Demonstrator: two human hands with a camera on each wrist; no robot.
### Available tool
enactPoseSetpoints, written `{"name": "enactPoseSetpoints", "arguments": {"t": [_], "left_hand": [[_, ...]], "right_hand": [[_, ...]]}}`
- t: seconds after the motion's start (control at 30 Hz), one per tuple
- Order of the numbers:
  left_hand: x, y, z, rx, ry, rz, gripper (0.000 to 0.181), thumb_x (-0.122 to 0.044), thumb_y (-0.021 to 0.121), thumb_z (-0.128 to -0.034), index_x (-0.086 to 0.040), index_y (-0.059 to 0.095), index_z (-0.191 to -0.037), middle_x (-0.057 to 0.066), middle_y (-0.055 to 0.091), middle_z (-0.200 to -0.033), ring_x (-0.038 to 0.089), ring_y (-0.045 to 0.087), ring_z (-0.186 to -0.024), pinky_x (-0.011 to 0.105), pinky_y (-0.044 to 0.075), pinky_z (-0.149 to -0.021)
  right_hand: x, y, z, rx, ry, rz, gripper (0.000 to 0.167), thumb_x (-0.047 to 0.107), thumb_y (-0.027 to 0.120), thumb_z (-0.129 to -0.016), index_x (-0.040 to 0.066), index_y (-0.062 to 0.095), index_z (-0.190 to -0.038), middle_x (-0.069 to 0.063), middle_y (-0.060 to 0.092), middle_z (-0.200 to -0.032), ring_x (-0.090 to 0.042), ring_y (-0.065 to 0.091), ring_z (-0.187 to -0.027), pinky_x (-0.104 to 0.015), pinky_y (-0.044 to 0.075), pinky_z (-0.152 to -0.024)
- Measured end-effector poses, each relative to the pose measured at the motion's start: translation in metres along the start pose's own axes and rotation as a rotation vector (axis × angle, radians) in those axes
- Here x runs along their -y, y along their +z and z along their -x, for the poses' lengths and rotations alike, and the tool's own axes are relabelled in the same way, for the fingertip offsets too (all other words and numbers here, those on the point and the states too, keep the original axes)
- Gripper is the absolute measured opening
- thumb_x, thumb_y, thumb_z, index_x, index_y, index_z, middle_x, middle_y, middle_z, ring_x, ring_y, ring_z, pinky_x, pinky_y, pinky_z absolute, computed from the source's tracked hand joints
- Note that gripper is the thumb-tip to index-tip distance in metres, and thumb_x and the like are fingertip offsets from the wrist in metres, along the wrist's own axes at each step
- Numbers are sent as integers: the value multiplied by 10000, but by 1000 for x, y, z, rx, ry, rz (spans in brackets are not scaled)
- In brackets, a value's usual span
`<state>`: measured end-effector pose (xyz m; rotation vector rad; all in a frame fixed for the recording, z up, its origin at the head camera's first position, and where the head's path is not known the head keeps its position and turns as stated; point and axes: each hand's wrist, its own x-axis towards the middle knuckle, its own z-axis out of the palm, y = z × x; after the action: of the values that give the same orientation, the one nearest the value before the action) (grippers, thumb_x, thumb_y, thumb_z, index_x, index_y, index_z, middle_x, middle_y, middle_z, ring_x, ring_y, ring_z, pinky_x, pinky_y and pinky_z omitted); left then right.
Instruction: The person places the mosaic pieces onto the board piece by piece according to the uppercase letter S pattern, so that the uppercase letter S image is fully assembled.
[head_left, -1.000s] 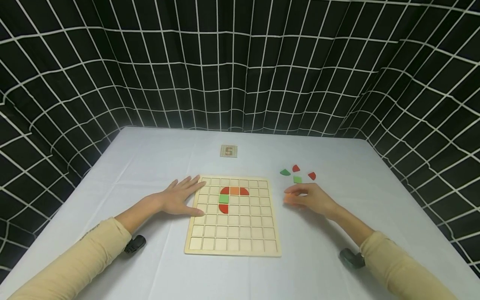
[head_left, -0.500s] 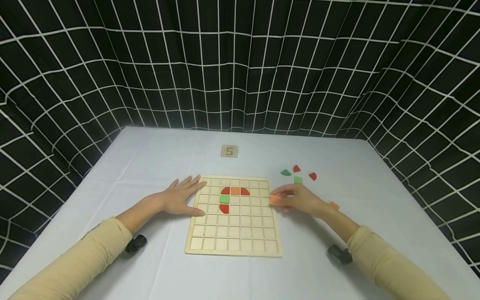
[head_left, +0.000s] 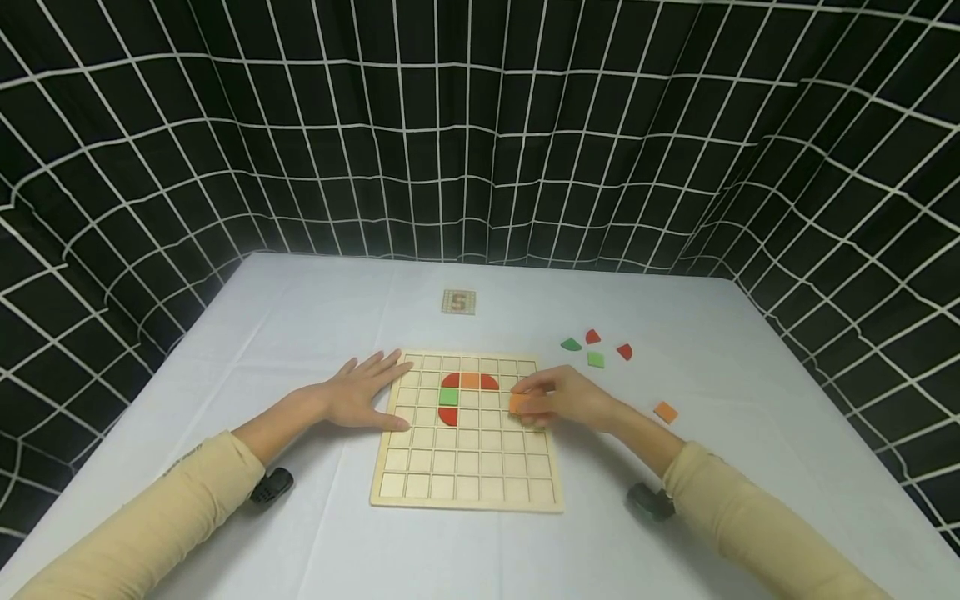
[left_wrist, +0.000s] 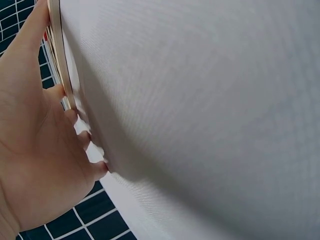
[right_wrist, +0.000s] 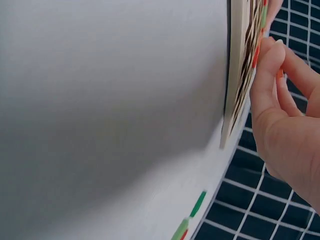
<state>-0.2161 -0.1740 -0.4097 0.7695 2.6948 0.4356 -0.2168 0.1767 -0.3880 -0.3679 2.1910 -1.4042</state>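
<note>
Moved leftward from the counter (head_left: 330, 542) beside the board (head_left: 480, 443) over the past second, a right hand (head_left: 562, 398) now holds an orange tile (head_left: 517, 403) over the board's right-hand columns, pinched between thumb and fingers; whether the tile touches the wood cannot be told. The left hand (head_left: 356, 400) rests where it was, fingers spread and gripping nothing, its thumb and index finger touching the board's left edge. Set in the grid, a red wedge (head_left: 450, 381), an orange square (head_left: 469, 381) and another red wedge form a row, with a green square (head_left: 448, 397) and a third red wedge below its left end. To the right, loose on the counter, lie two red wedges, a green wedge (head_left: 571, 344), a green tile (head_left: 596, 360) and, near the right forearm, a second orange tile (head_left: 666, 412). A small card (head_left: 459, 302) lies beyond the board.
</note>
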Motion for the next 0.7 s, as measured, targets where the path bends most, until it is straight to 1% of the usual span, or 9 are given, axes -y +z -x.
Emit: {"name": "enactPoseSetpoints", "arguments": {"t": [0.27,0.4,0.53,0.7], "left_hand": [[3,4,-1,-22,20,27,1016,-725,546,-793,-121,194,-1530,167,72,-1576,412,48,-1414,643,6,-1076],[4,5,-1,-15,5,10,1024,-743,528,-790,-134,178,-1535,142,55,-1583,382,36,-1423,620,4,-1089],[6,5,-2,-21,10,15,1023,-732,545,-787,-132,184,-1533,146,54,-1582,389,33,-1421,633,-2,-1082],[10,8,-4,-20,-8,8,1039,-768,529,-765,-181,168,-1542,91,36,-1591,344,25,-1431,604,-6,-1096]], "right_hand": [[9,22,-15,23,77,5,322,29,715,-840,-11,656,-1154,-126,675,-833,-229,685,-704,-314,572,-670],[15,32,-19,39,104,-11,314,16,711,-839,-10,658,-1148,-137,676,-832,-221,677,-693,-309,571,-663],[19,39,-23,43,132,-13,309,6,706,-841,-16,657,-1146,-126,683,-851,-212,676,-694,-303,571,-659],[21,44,-27,43,133,-27,293,-14,691,-847,-41,651,-1137,-126,690,-847,-206,675,-686,-296,570,-646]]}}
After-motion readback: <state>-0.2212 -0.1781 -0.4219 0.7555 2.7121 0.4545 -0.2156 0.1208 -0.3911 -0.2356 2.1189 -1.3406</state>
